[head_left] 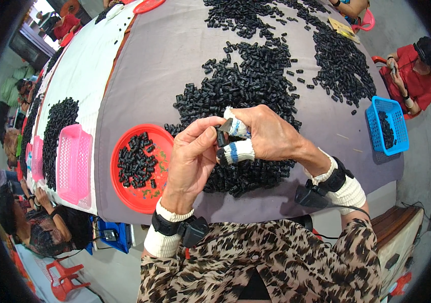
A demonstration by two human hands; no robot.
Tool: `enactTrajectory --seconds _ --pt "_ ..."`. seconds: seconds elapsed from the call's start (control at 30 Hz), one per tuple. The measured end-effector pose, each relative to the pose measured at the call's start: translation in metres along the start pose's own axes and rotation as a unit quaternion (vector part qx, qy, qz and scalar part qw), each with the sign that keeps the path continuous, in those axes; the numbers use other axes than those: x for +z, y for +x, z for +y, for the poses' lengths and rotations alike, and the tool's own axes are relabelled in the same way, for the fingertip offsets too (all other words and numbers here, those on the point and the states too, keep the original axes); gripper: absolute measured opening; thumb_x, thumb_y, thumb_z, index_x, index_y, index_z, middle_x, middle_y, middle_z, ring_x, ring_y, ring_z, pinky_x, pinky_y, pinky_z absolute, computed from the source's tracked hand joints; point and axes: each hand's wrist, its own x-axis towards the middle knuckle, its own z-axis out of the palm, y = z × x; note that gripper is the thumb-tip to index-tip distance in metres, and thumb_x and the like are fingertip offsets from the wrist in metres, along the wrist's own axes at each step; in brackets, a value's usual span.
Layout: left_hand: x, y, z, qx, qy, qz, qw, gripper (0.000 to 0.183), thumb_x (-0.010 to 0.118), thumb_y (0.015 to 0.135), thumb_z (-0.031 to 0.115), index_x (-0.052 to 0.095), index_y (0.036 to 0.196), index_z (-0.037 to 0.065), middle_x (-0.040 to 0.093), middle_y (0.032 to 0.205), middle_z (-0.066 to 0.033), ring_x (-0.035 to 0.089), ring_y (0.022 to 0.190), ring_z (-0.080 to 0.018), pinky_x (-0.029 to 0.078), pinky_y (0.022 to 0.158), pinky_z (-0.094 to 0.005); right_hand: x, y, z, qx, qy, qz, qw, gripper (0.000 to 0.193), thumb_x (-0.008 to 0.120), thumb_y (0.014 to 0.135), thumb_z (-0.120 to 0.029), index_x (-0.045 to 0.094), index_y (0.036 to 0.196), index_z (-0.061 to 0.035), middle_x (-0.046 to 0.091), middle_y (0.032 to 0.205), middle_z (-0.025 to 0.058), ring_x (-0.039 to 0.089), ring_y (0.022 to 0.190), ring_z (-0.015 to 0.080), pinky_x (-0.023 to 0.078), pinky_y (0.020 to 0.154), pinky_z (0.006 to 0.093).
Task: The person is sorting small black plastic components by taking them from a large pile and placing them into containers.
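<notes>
My left hand (195, 156) pinches a small black cylindrical plastic part (221, 138) between thumb and fingers, over the near part of the table. Meeting it from the right, my right hand (271, 134) is closed, with white cloth covers on its thumb and a finger. A dark, flat, wedge-shaped piece (225, 124) sticks out of its grip against the black part; I cannot tell its exact kind. Beneath and beyond both hands spreads a large pile of black parts (245, 81). Left of my left hand is a round red tray (119, 189) with more of these parts.
A blue basket (401, 132) with some black parts stands at the table's right edge, near a person in red (411, 76). Another pile (342, 65) lies at the far right. Leftward are a pink basket (75, 164) and a seated person (41, 222).
</notes>
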Motion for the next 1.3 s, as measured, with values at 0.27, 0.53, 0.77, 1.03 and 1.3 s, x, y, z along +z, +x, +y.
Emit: enactTrajectory --seconds 0.27,0.53,0.77,1.03,1.3 --pt "-0.001 0.002 -0.003 0.015 0.002 -0.004 1.0 0.021 0.055 0.087 0.01 0.057 0.105 -0.001 0.062 0.097 -0.008 0.059 0.087 -0.0138 0.049 0.078 -0.0282 0.001 0.0 0.002 -0.008 -0.009 -0.005 1.0 0.036 0.072 0.065 -0.029 0.054 0.074 0.0003 0.057 0.063 0.0106 0.054 0.057 0.0206 0.043 0.054 0.0333" --pt "-0.003 0.0 -0.002 0.017 0.01 -0.003 1.0 0.019 0.055 0.087 0.008 0.058 0.103 -0.001 0.062 0.097 -0.0081 0.059 0.088 -0.0142 0.048 0.08 -0.0285 0.001 0.002 0.001 -0.01 -0.028 -0.022 0.999 0.036 0.071 0.064 -0.029 0.054 0.073 0.0009 0.058 0.064 0.0115 0.056 0.056 0.024 0.043 0.053 0.0348" --pt "-0.004 -0.001 -0.002 0.017 0.036 0.012 0.999 0.018 0.055 0.087 0.006 0.058 0.102 -0.001 0.062 0.096 -0.008 0.059 0.088 -0.0135 0.048 0.08 -0.0274 0.002 0.001 0.004 0.004 -0.026 -0.033 0.999 0.034 0.069 0.066 -0.028 0.054 0.073 0.0015 0.057 0.064 0.0129 0.057 0.056 0.0253 0.043 0.053 0.0361" --pt "-0.004 0.0 -0.004 0.021 0.033 0.008 0.999 0.018 0.055 0.087 0.007 0.058 0.102 -0.002 0.062 0.095 -0.0075 0.059 0.086 -0.0122 0.048 0.078 -0.0245 0.005 0.0 0.005 -0.018 -0.012 -0.024 0.999 0.03 0.066 0.068 -0.025 0.054 0.073 0.002 0.057 0.065 0.0143 0.056 0.057 0.0281 0.043 0.054 0.0367" --pt "-0.003 -0.001 -0.007 0.013 0.069 0.051 0.996 0.019 0.057 0.086 0.009 0.059 0.102 -0.002 0.062 0.093 -0.0061 0.059 0.083 -0.0105 0.048 0.072 -0.0231 0.007 -0.002 0.011 -0.037 -0.011 -0.021 0.999 0.03 0.065 0.07 -0.025 0.053 0.073 0.0017 0.057 0.064 0.0159 0.056 0.058 0.0305 0.043 0.054 0.0376"
